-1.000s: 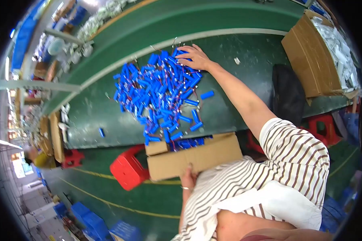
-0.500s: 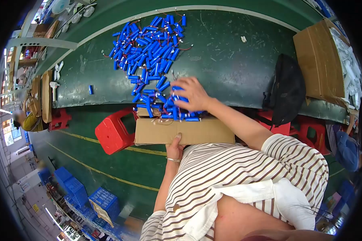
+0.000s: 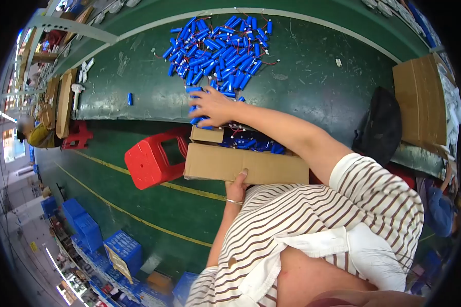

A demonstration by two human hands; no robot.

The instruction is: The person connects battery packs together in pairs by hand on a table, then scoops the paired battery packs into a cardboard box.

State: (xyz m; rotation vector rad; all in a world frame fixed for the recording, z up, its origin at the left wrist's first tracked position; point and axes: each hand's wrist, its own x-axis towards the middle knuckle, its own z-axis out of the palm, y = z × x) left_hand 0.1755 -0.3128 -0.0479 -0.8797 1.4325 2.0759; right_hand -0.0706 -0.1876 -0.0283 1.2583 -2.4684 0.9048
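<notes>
A large heap of blue cylindrical batteries [image 3: 215,53] with thin red wires and white connectors lies on the green table. At the table's front edge my right hand [image 3: 213,107] rests over several of them, fingers spread and bent; what lies under the palm is hidden. Just below the edge, against my body, is an open cardboard box [image 3: 248,165] tilted toward the table. My left hand [image 3: 236,188] grips its near side, thumb on the outside of the wall. More blue batteries [image 3: 258,145] lie inside the box, partly hidden by my right forearm.
One battery [image 3: 130,99] lies apart at the left. A red stool [image 3: 151,161] stands left of the box. On the right are a black bag [image 3: 378,125] and a carton [image 3: 420,97] of white parts. A person [image 3: 41,134] is at far left.
My right hand has moved left along the table edge. Batteries that hung over the edge beside the box have dropped into it. The view has shifted, and my left hand keeps its grip.
</notes>
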